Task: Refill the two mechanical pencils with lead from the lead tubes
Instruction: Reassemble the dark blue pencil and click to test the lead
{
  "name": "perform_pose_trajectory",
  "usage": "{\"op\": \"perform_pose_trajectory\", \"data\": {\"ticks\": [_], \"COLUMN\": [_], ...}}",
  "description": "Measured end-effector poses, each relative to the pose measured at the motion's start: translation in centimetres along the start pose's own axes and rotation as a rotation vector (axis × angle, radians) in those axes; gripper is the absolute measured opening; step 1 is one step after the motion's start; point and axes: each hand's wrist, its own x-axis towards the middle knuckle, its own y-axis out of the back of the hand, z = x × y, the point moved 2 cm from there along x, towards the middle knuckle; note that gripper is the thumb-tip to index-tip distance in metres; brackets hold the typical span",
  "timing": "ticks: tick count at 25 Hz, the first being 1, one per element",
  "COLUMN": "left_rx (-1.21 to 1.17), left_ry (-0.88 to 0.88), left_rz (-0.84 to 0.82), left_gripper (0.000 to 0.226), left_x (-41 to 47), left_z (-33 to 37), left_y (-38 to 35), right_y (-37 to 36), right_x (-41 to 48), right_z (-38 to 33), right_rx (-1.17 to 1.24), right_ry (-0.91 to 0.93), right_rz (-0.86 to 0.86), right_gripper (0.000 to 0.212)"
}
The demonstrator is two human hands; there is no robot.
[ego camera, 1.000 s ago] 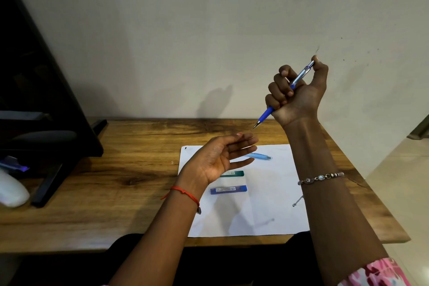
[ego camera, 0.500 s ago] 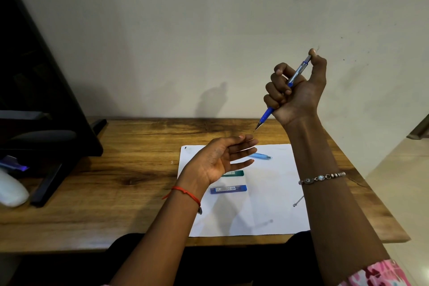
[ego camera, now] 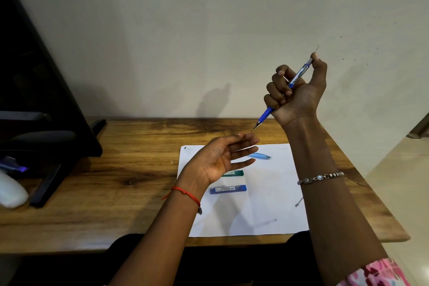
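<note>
The right hand (ego camera: 299,95) has its grip curled into a fist around a blue-and-clear plastic mechanical pencil (ego camera: 284,93), thumb pressed on the top end, tip slanting down to the left. Just below that tip, the left hand (ego camera: 220,160) hovers palm up, grip spread and holding nothing. Under it, on a white paper sheet (ego camera: 267,204), lie a light blue mechanical pencil (ego camera: 261,156) at the far side, a green lead tube (ego camera: 232,173) partly hidden by the palm, and a dark blue lead tube (ego camera: 228,189) nearer. The sheet rests on a wooden counter (ego camera: 127,181).
</note>
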Motion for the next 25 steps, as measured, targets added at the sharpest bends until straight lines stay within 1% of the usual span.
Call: {"op": "perform_pose_trajectory", "data": {"ticks": [9,12,14,17,21,23,25], "left_rx": [-0.006,-0.017,-0.017,-0.013,0.013,0.051,0.085], "left_ry": [-0.02,-0.046,-0.066,-0.082,-0.114,-0.151,-0.169], "left_rz": [-0.012,-0.018,0.012,0.117,0.26,0.336,0.404], "left_gripper": [0.024,0.02,0.016,0.011,0.009,0.008,0.008], "left_x": [-0.2,-0.2,-0.2,0.0,-0.1,-0.4,-0.8], "left_z": [0.1,0.3,0.4,0.3,1.4,2.2,2.9], "left_y": [-0.2,-0.2,-0.1,0.5,2.5,3.7,4.5], "right_y": [0.5,0.7,0.9,1.3,3.4,4.5,5.5], "right_x": [0.2,0.4,0.6,0.6,0.7,0.7,0.4], "right_z": [0.4,0.7,1.1,1.7,1.8,1.6,1.4], "right_rx": [0.028,0.064,0.079,0.056,-0.101,-0.257,-0.47], "right_ry": [0.012,0.016,0.015,-0.007,-0.019,-0.034,-0.065], "right_rz": [0.014,0.002,-0.011,-0.037,0.013,0.034,0.009], "right_gripper": [0.064,0.066,0.066,0.061,0.043,0.035,0.028]}}
